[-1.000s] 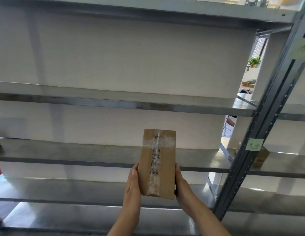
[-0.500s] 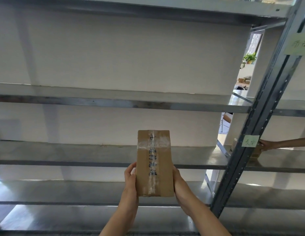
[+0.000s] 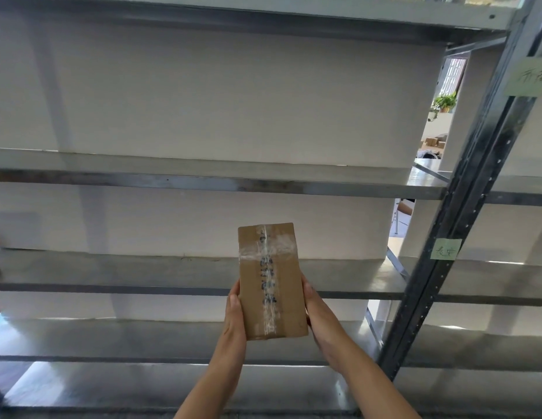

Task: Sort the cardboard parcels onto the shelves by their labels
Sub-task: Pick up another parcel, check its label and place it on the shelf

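Parcel (image 3: 271,281) being held upright, tape facing viewer, left hand (image 3: 235,316) and right hand (image 3: 319,319) pressing its sides; drifting slightly leftward since earlier; neighbouring reaching arm gone; label-reading continuing, shelf (image 3: 142,272) not yet chosen.

Grey metal shelves (image 3: 203,269) on a dark upright post (image 3: 463,213).

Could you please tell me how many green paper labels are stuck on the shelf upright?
2: an upper label near the top right edge, and a lower label at the level of the shelf behind the parcel. Others may lie outside the frame.
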Demonstrator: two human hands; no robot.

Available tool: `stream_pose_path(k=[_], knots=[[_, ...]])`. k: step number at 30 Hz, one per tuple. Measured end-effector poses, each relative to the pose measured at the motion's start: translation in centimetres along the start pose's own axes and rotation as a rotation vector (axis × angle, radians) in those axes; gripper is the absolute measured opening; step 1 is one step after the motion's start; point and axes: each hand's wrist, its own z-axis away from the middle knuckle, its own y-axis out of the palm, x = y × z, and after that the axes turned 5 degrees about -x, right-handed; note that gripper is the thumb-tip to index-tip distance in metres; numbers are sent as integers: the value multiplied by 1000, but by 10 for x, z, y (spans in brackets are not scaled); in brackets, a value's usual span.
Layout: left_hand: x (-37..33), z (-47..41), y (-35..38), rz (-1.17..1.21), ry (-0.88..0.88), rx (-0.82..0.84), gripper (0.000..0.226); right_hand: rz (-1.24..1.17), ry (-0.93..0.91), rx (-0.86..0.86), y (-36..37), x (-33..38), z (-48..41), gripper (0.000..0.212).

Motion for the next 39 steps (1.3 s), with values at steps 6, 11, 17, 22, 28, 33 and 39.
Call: stream_pose_path(k=[6,11,17,22,28,33,39], knots=[[-13,10,-4,-35,53,85,48,-119,-42,-65,-7,0,1,46],[-17,17,-11,-47,70,142,39,-271,36,-42,-16,-4,6,35],[-15,20,-17,-47,86,164,39,-328,33,-73,-18,-4,9,38],[-12,19,-24,-28,70,136,35,-300,23,-135,-14,-5,11,34],[-20,18,-22,-14,13,63,30,-277,7,-200,-10,-5,14,27],[-20,25,-16,65,31,-7,19,-178,-59,-298,-4,-6,16,23],[-19,26,-15,94,62,-16,33,-197,-50,-248,-6,-5,20,29]])
